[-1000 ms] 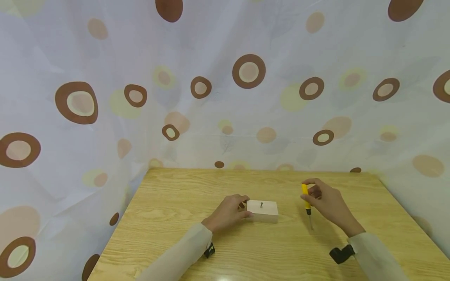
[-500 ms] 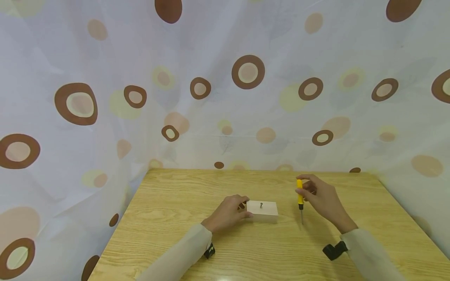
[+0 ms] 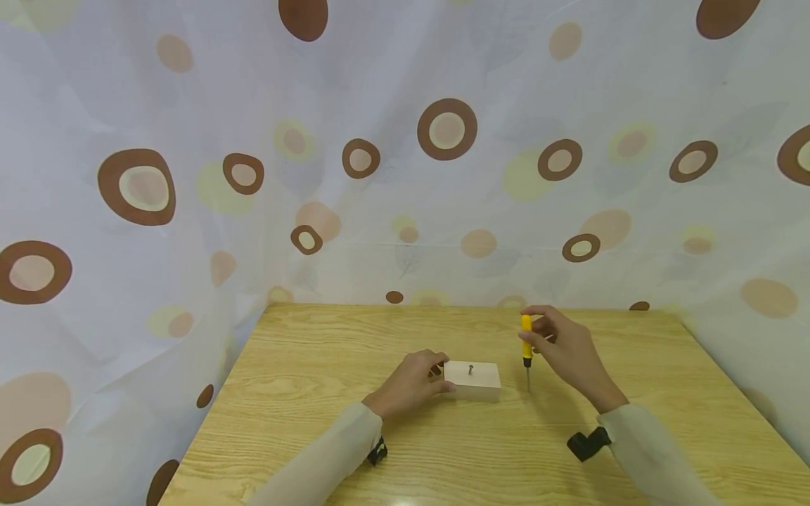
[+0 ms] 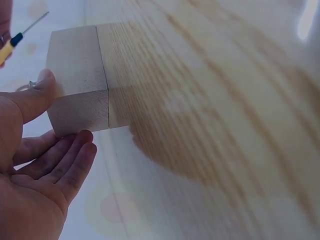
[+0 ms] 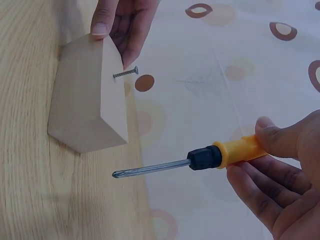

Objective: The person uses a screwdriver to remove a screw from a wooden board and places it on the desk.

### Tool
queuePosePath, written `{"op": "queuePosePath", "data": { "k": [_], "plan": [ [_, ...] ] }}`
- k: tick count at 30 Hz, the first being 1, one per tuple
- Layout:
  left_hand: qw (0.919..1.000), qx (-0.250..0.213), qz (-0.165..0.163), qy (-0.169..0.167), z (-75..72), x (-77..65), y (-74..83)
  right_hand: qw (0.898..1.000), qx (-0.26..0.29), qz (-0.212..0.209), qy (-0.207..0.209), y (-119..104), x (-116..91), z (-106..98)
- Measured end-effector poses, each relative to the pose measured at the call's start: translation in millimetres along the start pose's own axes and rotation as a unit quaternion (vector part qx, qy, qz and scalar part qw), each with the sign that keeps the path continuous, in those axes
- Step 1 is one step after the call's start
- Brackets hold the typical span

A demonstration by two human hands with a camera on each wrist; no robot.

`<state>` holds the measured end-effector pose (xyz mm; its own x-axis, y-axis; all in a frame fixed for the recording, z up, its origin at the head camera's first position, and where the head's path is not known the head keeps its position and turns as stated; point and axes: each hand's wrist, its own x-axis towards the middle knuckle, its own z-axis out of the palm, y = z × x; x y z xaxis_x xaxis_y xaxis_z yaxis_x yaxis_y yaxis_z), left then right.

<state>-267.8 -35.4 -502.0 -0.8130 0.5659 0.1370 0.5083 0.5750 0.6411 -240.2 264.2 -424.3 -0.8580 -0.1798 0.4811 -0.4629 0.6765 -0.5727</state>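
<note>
A pale wooden block (image 3: pixel 474 383) lies flat on the table, and a screw (image 5: pixel 126 72) stands up from its top face, its head well above the wood. My left hand (image 3: pixel 411 383) grips the block's left end, thumb on the near side and fingers round the far side. To the right of the block, my right hand (image 3: pixel 566 351) pinches the yellow handle of a screwdriver (image 3: pixel 526 341). Its shaft points down, the cross-shaped tip (image 5: pixel 117 174) apart from both block and screw. In the left wrist view part of the screwdriver (image 4: pixel 17 40) shows beyond the block.
The wood-grain table (image 3: pixel 316 344) stretches out around both hands. A white sheet (image 3: pixel 380 211) with brown and yellow circles hangs behind it and at both sides. Each wrist carries a small black camera mount (image 3: pixel 588 443).
My right hand has carried the screwdriver leftward and a little away from me, closer to the block. The left hand and block have stayed in place.
</note>
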Motion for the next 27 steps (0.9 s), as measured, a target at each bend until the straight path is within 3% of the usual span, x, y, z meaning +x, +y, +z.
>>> {"op": "queuePosePath", "data": {
  "k": [27],
  "plan": [
    [0.9999, 0.014, 0.003, 0.0, 1.1, 2.2, -2.6, 0.998, 0.06, -0.006, 0.026, -22, 22, 30]
  ]
}}
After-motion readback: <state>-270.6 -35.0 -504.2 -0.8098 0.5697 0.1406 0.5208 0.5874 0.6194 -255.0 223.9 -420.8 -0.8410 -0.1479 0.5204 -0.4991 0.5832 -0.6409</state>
